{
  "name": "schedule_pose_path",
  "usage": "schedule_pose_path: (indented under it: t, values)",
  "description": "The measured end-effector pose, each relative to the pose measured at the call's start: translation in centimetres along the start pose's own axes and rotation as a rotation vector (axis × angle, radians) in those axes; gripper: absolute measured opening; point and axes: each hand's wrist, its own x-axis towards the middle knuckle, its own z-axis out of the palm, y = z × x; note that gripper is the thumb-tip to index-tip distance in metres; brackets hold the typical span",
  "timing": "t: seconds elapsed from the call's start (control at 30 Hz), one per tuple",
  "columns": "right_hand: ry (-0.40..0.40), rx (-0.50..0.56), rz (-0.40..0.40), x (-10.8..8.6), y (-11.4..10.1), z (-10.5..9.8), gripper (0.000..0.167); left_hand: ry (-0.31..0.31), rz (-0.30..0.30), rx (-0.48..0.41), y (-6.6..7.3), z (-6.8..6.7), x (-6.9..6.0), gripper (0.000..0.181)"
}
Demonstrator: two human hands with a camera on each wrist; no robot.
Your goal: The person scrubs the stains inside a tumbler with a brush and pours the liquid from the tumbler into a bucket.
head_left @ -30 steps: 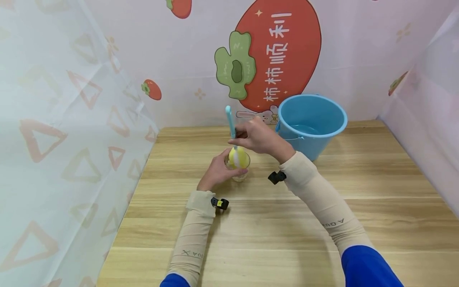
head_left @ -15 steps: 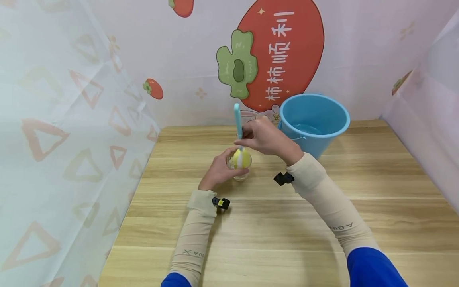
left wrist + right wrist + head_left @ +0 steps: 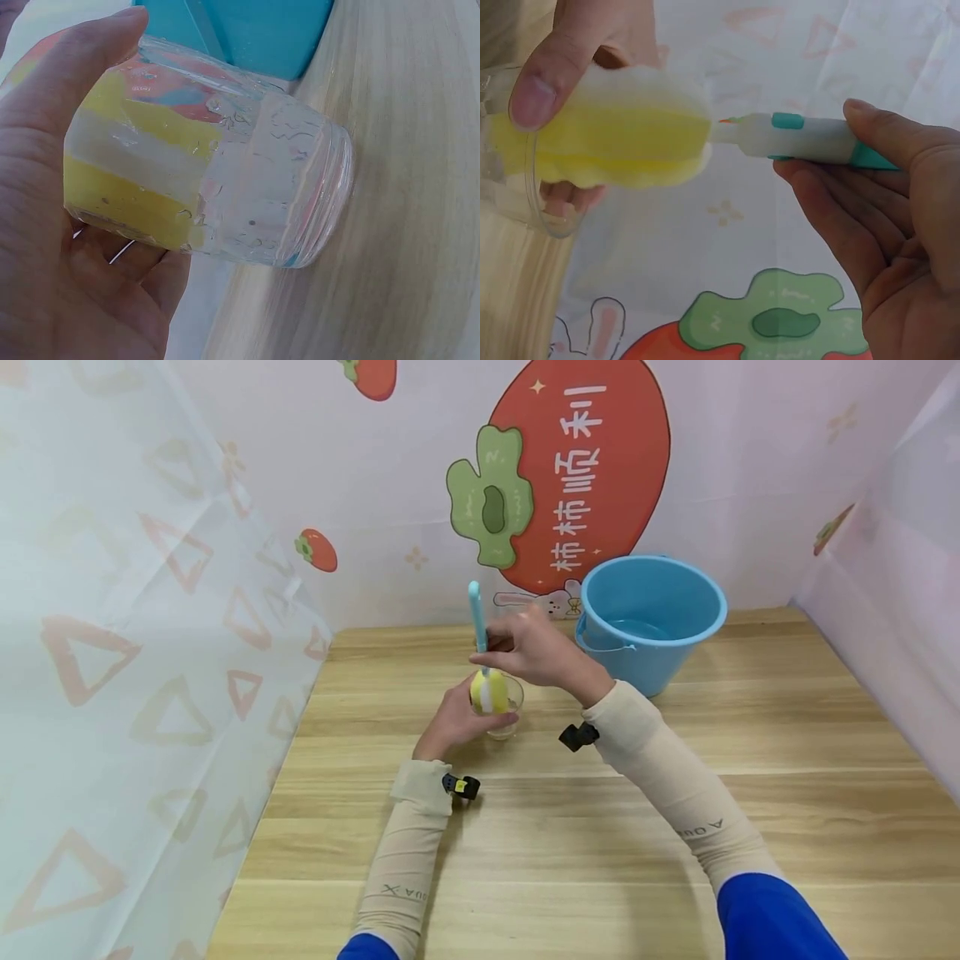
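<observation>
Brush (image 3: 489,692) has shifted left, right-hand fingers (image 3: 506,627) partly hiding its handle (image 3: 477,617).

Both forearms (image 3: 399,860) stretched forward, left hand (image 3: 453,718) curled and lower, right hand (image 3: 536,647) near and higher, pinching

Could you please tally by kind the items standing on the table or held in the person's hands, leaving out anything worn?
Blue bucket: 1
Clear cup: 1
Yellow-and-white sponge brush: 1
Total: 3
</observation>
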Motion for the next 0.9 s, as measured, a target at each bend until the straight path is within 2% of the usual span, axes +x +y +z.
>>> schedule_pose_path:
  t: [0.1, 0.3, 0.43, 0.6, 0.77, 0.9]
  values:
    - [-0.019, -0.016, 0.026, -0.4, -0.3, -0.7, 0.012, -0.003, 0.008, -0.010, 0.0, 0.0, 0.0, 0.074]
    - [-0.029, -0.095, 0.055, -1.0, -0.2, -1.7, 0.016, -0.007, -0.022, -0.023, 0.0, 0.1, 0.1, 0.081]
    - [0.013, -0.104, 0.000, -0.6, 0.3, -1.0, 0.017, 0.001, -0.029, -0.042, 0.0, 0.2, -0.1, 0.079]
    - [0.055, -0.033, -0.073, -0.1, -0.3, 0.1, 0.015, 0.010, -0.002, -0.045, -0.2, 0.1, -0.3, 0.071]
    - [-0.019, 0.012, -0.059, -0.3, -1.0, -0.4, 0.013, -0.001, 0.030, -0.028, -0.4, 0.1, -0.2, 0.075]
    - [-0.066, -0.042, 0.009, -0.4, -0.9, -1.6, 0.013, -0.007, 0.009, -0.032, -0.3, 0.2, 0.0, 0.077]
